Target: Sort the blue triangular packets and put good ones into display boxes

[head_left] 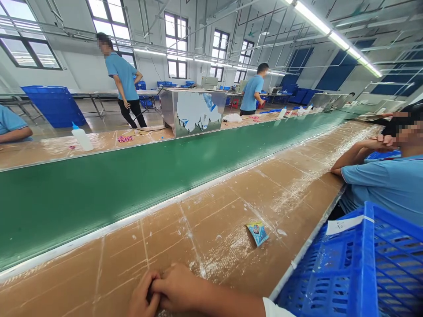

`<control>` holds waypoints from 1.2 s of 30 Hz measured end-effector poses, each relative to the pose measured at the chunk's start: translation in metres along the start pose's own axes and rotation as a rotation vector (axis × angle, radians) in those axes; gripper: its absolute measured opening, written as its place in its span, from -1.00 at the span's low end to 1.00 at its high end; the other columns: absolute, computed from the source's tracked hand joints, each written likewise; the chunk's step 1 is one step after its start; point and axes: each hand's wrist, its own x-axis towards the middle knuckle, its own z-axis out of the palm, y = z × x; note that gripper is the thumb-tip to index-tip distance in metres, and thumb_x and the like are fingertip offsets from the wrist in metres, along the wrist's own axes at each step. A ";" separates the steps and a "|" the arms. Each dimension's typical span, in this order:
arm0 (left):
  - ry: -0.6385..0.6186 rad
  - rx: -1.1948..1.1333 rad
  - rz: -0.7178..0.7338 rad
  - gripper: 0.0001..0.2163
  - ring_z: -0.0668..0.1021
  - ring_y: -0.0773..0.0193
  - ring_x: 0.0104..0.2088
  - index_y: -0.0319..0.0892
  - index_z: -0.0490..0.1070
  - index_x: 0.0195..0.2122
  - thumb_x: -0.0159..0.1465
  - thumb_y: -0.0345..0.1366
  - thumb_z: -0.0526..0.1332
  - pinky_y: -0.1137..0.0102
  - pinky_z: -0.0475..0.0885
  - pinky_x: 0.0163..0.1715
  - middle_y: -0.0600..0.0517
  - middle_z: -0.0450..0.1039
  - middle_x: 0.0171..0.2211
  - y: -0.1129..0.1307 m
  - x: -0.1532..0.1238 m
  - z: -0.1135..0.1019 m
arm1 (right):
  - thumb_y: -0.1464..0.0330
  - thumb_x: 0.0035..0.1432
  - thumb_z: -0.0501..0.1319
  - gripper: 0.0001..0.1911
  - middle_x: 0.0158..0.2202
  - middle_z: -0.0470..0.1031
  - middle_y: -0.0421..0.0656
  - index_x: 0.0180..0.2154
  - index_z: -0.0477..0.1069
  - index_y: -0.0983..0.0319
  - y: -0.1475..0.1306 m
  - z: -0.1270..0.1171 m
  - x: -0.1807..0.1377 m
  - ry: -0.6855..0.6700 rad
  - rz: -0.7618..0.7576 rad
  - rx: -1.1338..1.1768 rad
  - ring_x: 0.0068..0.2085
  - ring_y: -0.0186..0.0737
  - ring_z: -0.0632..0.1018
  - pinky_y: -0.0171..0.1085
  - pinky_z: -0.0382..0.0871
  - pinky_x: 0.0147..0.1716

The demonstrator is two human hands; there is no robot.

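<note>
My left hand (142,296) and my right hand (178,288) rest pressed together on the brown cardboard-covered worktop (231,207) at the bottom edge of the view. Both have their fingers curled shut. Whatever lies between them is hidden. My right forearm runs off to the right into a white sleeve (276,309). A small blue printed packet (257,232) lies flat on the worktop, well apart from my hands, up and to the right. White powdery streaks cover the surface around it.
A green conveyor belt (132,185) runs diagonally past the worktop. A blue plastic crate (363,264) stands at my right. A seated co-worker (390,180) leans on the worktop beyond it. Across the belt are a white squeeze bottle (82,137), a metal box (193,110) and two standing people.
</note>
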 end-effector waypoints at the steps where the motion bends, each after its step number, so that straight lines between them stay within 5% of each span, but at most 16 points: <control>1: 0.002 0.001 0.003 -0.83 0.57 0.16 -0.39 -0.12 0.48 -0.40 0.07 -0.22 0.15 0.34 0.51 -0.32 0.02 0.53 -0.45 -0.002 0.000 0.000 | 0.19 0.20 0.15 -0.77 -0.26 0.58 -0.19 -0.19 0.37 0.18 0.000 0.002 0.000 0.005 -0.002 0.002 -0.24 -0.17 0.60 -0.27 0.25 -0.38; 36: 0.029 -0.016 -0.063 -0.85 0.53 0.15 -0.45 -0.11 0.42 -0.49 -0.02 -0.20 0.13 0.31 0.49 -0.36 0.02 0.51 -0.51 0.022 0.002 -0.002 | 0.20 0.17 0.17 -0.80 -0.31 0.56 -0.20 -0.25 0.39 0.19 0.001 0.005 0.001 0.054 -0.030 0.002 -0.27 -0.22 0.58 -0.28 0.20 -0.44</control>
